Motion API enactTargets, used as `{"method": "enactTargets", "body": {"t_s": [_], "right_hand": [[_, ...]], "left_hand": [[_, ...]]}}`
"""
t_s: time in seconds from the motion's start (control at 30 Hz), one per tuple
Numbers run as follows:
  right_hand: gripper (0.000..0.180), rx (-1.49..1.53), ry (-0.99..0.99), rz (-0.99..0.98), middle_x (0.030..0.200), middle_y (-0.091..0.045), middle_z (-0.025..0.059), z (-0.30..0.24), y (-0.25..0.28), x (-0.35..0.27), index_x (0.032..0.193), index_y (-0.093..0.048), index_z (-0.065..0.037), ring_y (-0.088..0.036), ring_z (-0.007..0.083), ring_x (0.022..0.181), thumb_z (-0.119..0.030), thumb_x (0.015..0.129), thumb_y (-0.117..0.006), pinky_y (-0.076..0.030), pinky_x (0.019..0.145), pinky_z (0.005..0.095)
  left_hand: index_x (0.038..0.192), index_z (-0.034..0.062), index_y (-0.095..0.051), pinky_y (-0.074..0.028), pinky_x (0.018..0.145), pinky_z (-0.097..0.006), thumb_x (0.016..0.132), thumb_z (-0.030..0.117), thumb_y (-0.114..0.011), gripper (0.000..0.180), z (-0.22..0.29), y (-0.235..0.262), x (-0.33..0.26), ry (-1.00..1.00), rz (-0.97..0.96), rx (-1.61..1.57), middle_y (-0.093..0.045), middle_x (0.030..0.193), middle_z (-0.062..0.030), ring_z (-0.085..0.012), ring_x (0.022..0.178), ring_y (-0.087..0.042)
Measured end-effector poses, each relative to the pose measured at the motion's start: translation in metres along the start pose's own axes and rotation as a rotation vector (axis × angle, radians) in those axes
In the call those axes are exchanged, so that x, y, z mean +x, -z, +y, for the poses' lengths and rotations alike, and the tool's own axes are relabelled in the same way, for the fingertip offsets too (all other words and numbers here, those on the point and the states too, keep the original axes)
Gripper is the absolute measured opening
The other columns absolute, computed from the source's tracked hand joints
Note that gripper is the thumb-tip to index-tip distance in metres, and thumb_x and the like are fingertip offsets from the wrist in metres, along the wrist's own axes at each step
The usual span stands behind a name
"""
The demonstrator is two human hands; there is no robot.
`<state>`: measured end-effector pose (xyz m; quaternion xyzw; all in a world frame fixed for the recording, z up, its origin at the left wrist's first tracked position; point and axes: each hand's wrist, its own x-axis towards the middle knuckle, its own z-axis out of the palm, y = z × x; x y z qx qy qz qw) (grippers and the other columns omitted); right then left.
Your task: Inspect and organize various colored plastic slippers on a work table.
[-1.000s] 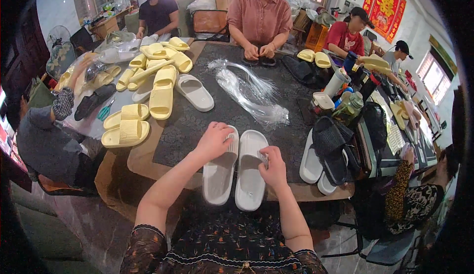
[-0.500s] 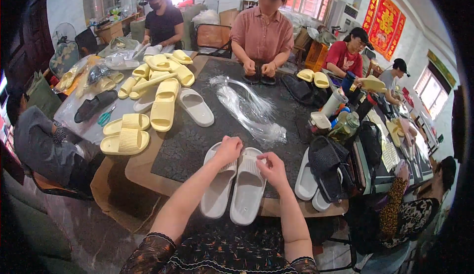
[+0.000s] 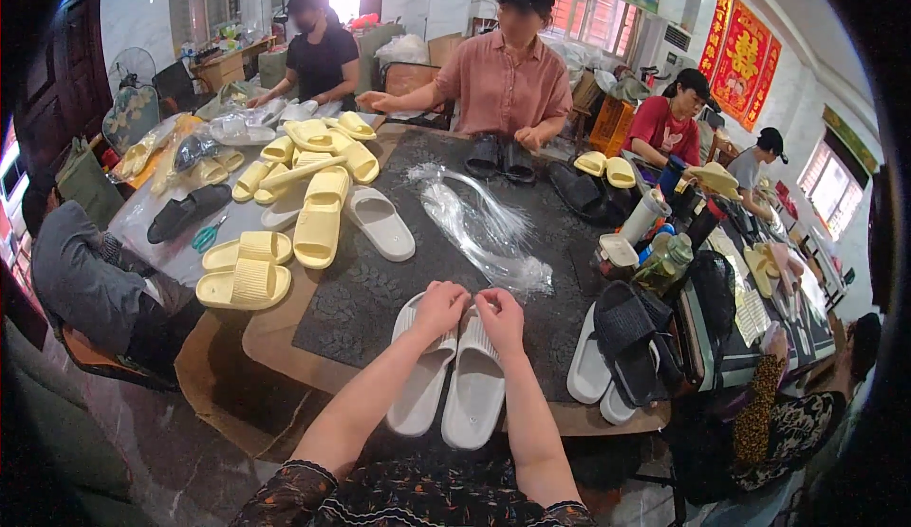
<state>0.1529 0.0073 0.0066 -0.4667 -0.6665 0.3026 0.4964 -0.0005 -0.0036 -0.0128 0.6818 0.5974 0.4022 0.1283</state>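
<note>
Two white slide slippers, the left one [image 3: 416,396] and the right one [image 3: 474,396], lie side by side at the table's near edge, toes pointing away from me. My left hand [image 3: 443,308] rests over the left slipper's strap. Beside it, my right hand [image 3: 499,321] covers the right slipper's strap. The fingertips of both hands come together between the two straps, fingers bent and pinched. Whatever they hold there is too small or hidden to make out. Just beyond my hands lies a bundle of clear, thin plastic strands [image 3: 474,225].
Yellow slippers [image 3: 323,214] are heaped on the left, with a white slipper [image 3: 381,223] alongside. Teal scissors [image 3: 207,235] lie farther left. Black slippers [image 3: 634,332] and bottles [image 3: 645,214] stand at right. A co-worker [image 3: 512,81] stands across, black slippers [image 3: 500,157] before them.
My right hand has moved left, its fingertips meeting the left hand's between the straps. The co-worker across has let go of the black slippers and stretches an arm toward the yellow heap.
</note>
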Motion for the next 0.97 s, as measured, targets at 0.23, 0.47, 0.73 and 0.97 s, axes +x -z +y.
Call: {"method": "enactTargets", "body": {"t_s": [0.23, 0.47, 0.73, 0.97], "right_hand": [[0.025, -0.126, -0.038, -0.115, 0.079, -0.066, 0.0072, 0.002, -0.001, -0.001, 0.096, -0.064, -0.003, -0.064, 0.0147, 0.077, -0.02, 0.079, -0.067, -0.049, 0.069, 0.0266], [0.016, -0.024, -0.061, -0.222, 0.074, -0.065, 0.0029, 0.012, -0.004, 0.001, 0.092, -0.064, -0.002, -0.059, 0.0089, 0.07, -0.015, 0.082, -0.064, -0.046, 0.065, 0.0255], [0.013, 0.097, -0.026, -0.164, 0.072, -0.063, 0.0046, 0.0, -0.002, 0.001, 0.086, -0.062, -0.002, -0.056, 0.0106, 0.063, -0.014, 0.081, -0.064, -0.045, 0.06, 0.0251], [0.014, 0.062, -0.019, -0.102, 0.074, -0.062, 0.0004, 0.008, -0.001, 0.001, 0.09, -0.065, -0.004, -0.052, 0.0059, 0.065, -0.015, 0.082, -0.066, -0.043, 0.061, 0.0225]], "left_hand": [[0.089, 0.0008, -0.063, -0.047, 0.062, -0.03, 0.089, 0.017, -0.053, 0.019, -0.003, 0.003, 0.007, 0.301, 0.139, -0.652, -0.064, 0.074, -0.0054, -0.0131, 0.066, -0.058], [0.094, 0.0035, -0.067, -0.045, 0.063, -0.024, 0.087, 0.016, -0.061, 0.016, 0.001, 0.002, 0.005, 0.156, 0.127, -0.548, -0.064, 0.075, -0.0009, -0.0077, 0.07, -0.057], [0.094, 0.0038, -0.069, -0.046, 0.071, -0.024, 0.081, 0.016, -0.068, 0.018, 0.002, 0.009, 0.004, 0.191, 0.101, -0.611, -0.066, 0.086, -0.0029, -0.01, 0.076, -0.059], [0.092, 0.005, -0.07, -0.046, 0.069, -0.024, 0.08, 0.016, -0.068, 0.016, 0.007, 0.014, 0.003, 0.152, -0.018, -0.517, -0.065, 0.085, -0.003, -0.0091, 0.077, -0.059]]}}
